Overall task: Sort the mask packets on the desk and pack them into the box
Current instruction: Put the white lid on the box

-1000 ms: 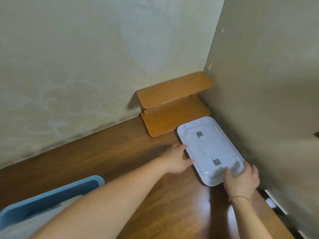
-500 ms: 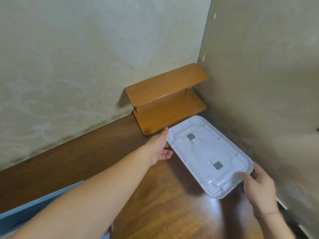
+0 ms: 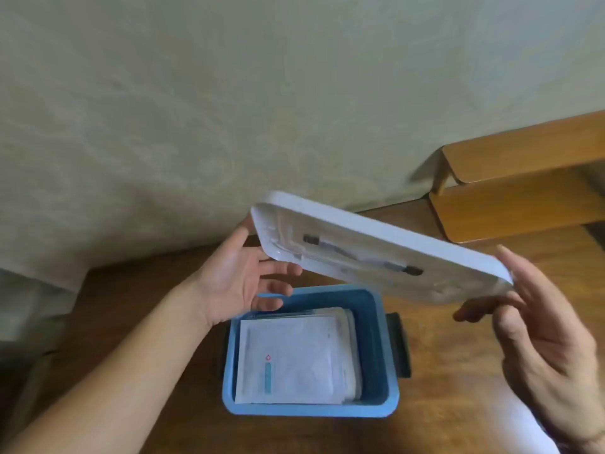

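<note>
A blue plastic box [image 3: 379,348] stands open on the wooden desk, with a stack of white mask packets [image 3: 294,358] lying flat inside it. Above the box's far end I hold the white lid [image 3: 386,237] in the air, tilted, its underside facing me. My left hand [image 3: 235,276] grips the lid's left end, thumb on the rim and fingers underneath. At the lid's right end is my right hand [image 3: 537,329], with fingertips at the rim and thumb below it.
A small two-step wooden shelf [image 3: 523,185] stands at the back right against the pale wall. The box has a dark latch [image 3: 399,345] on its right side. Bare brown desk [image 3: 458,371] lies around the box.
The lid lay on the desk by the corner shelf; both hands have lifted it and carried it left over the open box. The view has swung left with it.
</note>
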{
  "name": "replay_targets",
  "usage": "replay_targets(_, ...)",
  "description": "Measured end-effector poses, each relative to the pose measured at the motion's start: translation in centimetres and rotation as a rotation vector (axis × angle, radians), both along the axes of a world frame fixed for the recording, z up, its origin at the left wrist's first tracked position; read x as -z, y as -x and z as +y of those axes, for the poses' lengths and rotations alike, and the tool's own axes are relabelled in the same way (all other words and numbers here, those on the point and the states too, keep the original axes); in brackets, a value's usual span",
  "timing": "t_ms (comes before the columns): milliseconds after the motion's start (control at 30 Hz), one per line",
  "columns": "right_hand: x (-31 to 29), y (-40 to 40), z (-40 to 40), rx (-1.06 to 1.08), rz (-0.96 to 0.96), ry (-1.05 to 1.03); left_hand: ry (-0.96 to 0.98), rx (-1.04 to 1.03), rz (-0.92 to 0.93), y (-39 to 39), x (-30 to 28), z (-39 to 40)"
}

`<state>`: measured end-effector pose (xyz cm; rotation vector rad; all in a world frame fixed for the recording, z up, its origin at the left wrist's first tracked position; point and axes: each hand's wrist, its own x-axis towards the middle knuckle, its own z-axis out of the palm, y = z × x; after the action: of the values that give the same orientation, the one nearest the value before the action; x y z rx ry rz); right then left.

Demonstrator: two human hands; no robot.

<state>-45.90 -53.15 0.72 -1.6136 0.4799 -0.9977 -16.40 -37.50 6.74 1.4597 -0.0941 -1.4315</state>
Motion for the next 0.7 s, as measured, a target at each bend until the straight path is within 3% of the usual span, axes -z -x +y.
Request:
replay_targets(133, 1.7, -2.3, 4.4, -0.154, 0.086, 0.267, -0.046, -0.136, -0.076, -0.8, 0.5, 6.0)
replay_targets(267, 4.7, -2.6, 6.6, -0.208, 0.200, 0.634, -0.107, -0.217, -0.408, -0.9, 4.2, 9.3)
replay_targets(367, 6.6, -2.0, 7.3, -0.116, 0.266, 0.874, -0.217, -0.127, -0.730, -0.1, 6.4, 10.1)
replay_targets(500, 8.4, -0.8, 8.2, -0.081, 0.357, 0.907, -0.251, -0.037, -0.882, 0.9, 8.1, 10.0)
replay_targets(700, 10.1, 0.4, 8.3, -0.112, 0.449, 0.770, -0.254, -0.023, -0.848, 2.1, 9.3, 9.1)
